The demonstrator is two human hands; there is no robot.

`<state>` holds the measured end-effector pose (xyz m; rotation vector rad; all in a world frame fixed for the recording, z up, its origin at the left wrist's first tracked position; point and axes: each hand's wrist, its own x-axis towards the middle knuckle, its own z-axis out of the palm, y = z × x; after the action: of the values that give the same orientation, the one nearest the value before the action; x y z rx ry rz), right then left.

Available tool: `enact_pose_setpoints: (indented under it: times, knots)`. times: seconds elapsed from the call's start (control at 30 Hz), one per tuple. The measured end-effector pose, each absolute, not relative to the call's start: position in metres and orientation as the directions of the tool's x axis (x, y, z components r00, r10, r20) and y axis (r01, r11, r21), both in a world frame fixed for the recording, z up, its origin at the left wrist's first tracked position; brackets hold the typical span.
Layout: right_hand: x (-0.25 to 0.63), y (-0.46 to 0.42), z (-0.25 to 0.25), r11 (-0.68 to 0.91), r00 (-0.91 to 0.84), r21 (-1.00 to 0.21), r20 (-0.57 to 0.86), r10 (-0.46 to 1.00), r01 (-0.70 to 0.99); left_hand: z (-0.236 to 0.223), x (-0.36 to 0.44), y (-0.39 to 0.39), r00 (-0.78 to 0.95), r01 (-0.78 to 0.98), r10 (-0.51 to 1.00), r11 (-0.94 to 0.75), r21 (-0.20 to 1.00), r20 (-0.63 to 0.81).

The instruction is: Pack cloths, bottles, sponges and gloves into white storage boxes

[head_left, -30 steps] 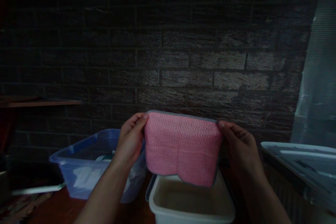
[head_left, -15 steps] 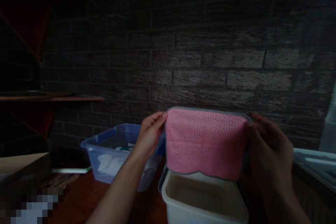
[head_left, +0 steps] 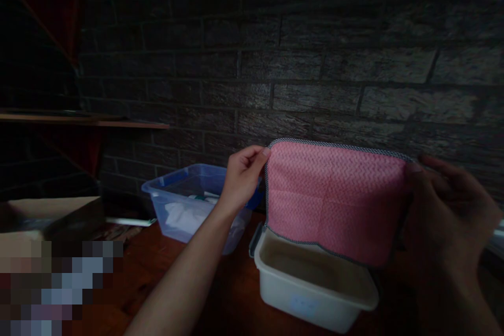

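Note:
A pink cloth (head_left: 334,202) with a dark checked border hangs spread out between my hands. My left hand (head_left: 244,176) pinches its upper left corner between thumb and fingers. At the upper right corner, my right hand (head_left: 452,210) grips the cloth; that hand is dark and partly in shadow. Below the cloth stands a white plastic tub (head_left: 315,294) with an open top and a bluish label on its front. The cloth's lower edge hides the tub's back rim. Little can be made out inside the tub.
Left of the tub, a clear bluish plastic bin (head_left: 173,228) holds white crumpled items. A cardboard box (head_left: 74,215) sits farther left on the reddish-brown table (head_left: 149,268). A wooden shelf (head_left: 129,125) juts from the dark brick wall (head_left: 283,63).
The view has tilted down and turned slightly left, so more of the tub's front shows. The cloth is still held by both corners and looks stretched a little wider.

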<state>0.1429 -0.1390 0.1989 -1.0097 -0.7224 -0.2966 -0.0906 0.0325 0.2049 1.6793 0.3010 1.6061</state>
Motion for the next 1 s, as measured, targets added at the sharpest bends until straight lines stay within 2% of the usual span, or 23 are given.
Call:
enact_pose_setpoints:
  times: [0.2,0.37,0.57,0.77,0.87,1.0]
  knots:
    - [0.142,-0.135,0.202,0.549,0.723,-0.633,0.687,0.071,0.546,0.204,-0.09,0.037,0.172,-0.348,0.651,-0.662,0.664,0.739]
    - [0.149,-0.131,0.203,0.633,0.741,-0.614,0.666,0.092,0.472,0.206,-0.09,0.036,0.148,-0.349,0.67,-0.653,0.672,0.727]
    - [0.151,-0.129,0.203,0.633,0.74,-0.606,0.669,0.077,0.482,0.209,-0.092,0.034,0.128,-0.345,0.698,-0.635,0.691,0.705]
    - [0.149,-0.129,0.203,0.665,0.721,-0.576,0.688,0.08,0.476,0.209,-0.091,0.03,0.062,-0.305,0.65,-0.71,0.634,0.758]
    - [0.15,-0.129,0.202,0.623,0.69,-0.617,0.705,0.166,0.48,0.21,-0.091,0.026,-0.021,-0.216,0.605,-0.78,0.587,0.796]
    - [0.154,-0.128,0.201,0.584,0.609,-0.714,0.673,0.419,0.387,0.212,-0.093,0.023,-0.102,-0.191,0.606,-0.79,0.582,0.789]
